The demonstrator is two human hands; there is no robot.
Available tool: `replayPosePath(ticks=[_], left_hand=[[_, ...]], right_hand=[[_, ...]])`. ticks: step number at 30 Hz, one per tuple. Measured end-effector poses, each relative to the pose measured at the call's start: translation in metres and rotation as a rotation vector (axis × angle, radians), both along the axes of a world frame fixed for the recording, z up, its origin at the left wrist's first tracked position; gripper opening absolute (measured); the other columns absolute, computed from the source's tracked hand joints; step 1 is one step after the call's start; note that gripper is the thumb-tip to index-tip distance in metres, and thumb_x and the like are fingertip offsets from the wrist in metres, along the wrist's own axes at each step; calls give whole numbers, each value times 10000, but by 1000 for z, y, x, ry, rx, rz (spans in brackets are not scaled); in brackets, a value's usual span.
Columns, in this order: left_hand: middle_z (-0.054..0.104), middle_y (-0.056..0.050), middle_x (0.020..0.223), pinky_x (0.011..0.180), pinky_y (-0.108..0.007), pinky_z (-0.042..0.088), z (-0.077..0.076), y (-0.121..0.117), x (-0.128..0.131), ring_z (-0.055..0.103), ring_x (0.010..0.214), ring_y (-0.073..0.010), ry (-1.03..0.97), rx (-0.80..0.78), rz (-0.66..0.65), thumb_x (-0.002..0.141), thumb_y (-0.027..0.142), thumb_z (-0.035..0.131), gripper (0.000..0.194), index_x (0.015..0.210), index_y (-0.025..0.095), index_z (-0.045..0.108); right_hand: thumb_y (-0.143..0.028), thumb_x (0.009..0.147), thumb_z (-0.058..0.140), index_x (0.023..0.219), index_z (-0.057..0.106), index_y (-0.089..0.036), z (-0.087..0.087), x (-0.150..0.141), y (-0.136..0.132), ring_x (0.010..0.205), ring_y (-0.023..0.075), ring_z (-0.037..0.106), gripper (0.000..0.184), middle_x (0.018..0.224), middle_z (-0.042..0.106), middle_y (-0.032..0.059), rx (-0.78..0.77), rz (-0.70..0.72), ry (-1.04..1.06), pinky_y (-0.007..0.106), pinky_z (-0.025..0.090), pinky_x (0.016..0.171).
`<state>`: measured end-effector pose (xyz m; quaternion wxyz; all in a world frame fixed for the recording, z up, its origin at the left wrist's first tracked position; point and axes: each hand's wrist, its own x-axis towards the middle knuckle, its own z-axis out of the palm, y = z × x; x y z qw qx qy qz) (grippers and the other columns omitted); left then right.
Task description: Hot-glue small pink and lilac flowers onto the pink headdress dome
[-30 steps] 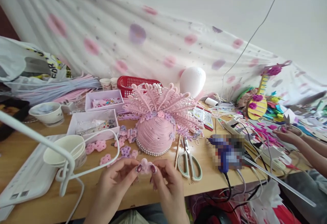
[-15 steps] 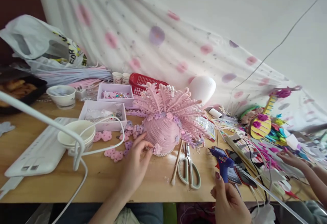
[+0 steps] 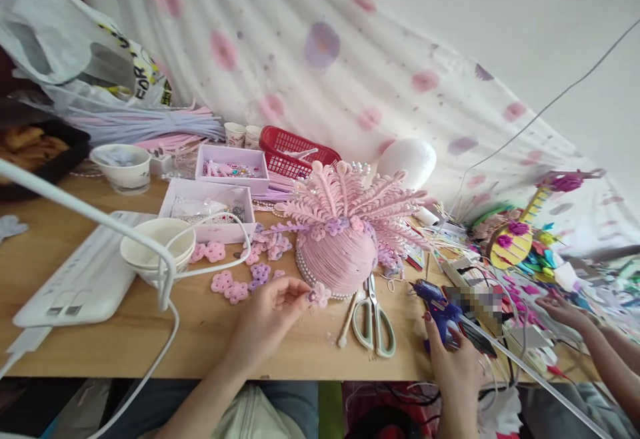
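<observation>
My left hand (image 3: pixel 270 312) pinches a small pink flower piece (image 3: pixel 320 294) just in front of the pink domed headpiece (image 3: pixel 336 255), which has feathery pink sprays on top and a pearl rim. My right hand (image 3: pixel 450 352) is wrapped round the handle of a blue glue gun (image 3: pixel 436 302) at the table's front right. Green-handled scissors (image 3: pixel 374 319) and a thin wooden stick (image 3: pixel 347 319) lie between my hands. Several loose pink and purple flower pieces (image 3: pixel 235 282) lie left of the headpiece.
Stacked paper bowls (image 3: pixel 157 249), a white power strip (image 3: pixel 75 285) with cable, two lilac trays (image 3: pixel 210 205) and a red basket (image 3: pixel 295 152) fill the left and back. Another person's hands (image 3: pixel 565 309) work among colourful craft pieces at the right. A white egg-shaped form (image 3: pixel 407 162) stands behind.
My hands came apart: the left kept the flower piece and carried it up to the headpiece's rim, while the right went out to the glue gun and closed on it.
</observation>
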<state>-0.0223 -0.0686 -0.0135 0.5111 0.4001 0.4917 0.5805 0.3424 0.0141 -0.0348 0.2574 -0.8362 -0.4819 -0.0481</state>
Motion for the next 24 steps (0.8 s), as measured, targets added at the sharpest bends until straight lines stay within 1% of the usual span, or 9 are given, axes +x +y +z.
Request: replayPosePath(ticks=[2,5,10,13,16,17,19,22,24], left_hand=[[768,-63,834,782,-336,597,3,-1,-7,741,798,-216,-68,-37,8,769,354,696,198,848,172,698],[787,-63,831,755,-327,614,2,-5,-14,753,767,-216,-74,-53,44,724,360,740,214,824,172,715],[801,-54,842,693,-308,631,-7,-13,-17,761,777,-226,131,-6,37,738,381,736,200,825,202,753],[789,-16,827,748,-307,617,-3,-18,-18,748,818,-214,361,155,164,792,341,699,102,792,251,748],[764,-1,827,792,-292,583,6,-22,-21,725,819,-187,598,452,266,849,241,664,91,811,278,739],[756,2,820,778,-280,573,9,-24,-22,718,794,-177,665,543,279,854,208,665,107,831,281,739],[741,13,795,753,-267,555,14,-26,-24,701,740,-160,761,649,294,853,160,677,147,879,292,739],[742,17,816,778,-290,533,16,-32,-25,693,754,-168,774,643,278,863,159,690,179,928,317,741],[740,13,828,800,-314,518,14,-36,-26,687,778,-183,691,540,219,883,196,681,168,932,339,755]], right_hand=[[-749,721,541,1010,723,-120,3,-3,11,1156,468,583,716,1012,703,260,-36,22,-51,596,382,1002],[-700,747,516,857,733,-128,8,-12,23,1088,447,609,622,934,709,244,-33,66,-106,580,378,998],[-606,780,518,821,751,-128,22,-26,27,957,417,654,533,790,715,206,48,139,-115,555,413,942],[-638,771,553,823,761,-142,36,-33,11,782,371,673,541,687,699,162,134,161,42,472,496,744],[-641,718,660,797,747,-129,58,-43,-17,558,283,618,525,547,642,88,231,65,292,378,470,542],[-626,706,692,791,737,-123,67,-48,-27,537,262,601,512,563,649,86,322,25,360,360,451,504],[-582,738,706,766,720,-142,86,-60,-45,612,263,631,442,655,686,102,519,31,442,359,463,518],[-474,770,735,834,689,-233,108,-78,-67,791,284,684,253,813,721,78,839,87,516,405,540,681],[-488,811,702,1008,666,-289,110,-86,-80,820,287,688,283,889,726,57,839,116,550,411,550,666]])
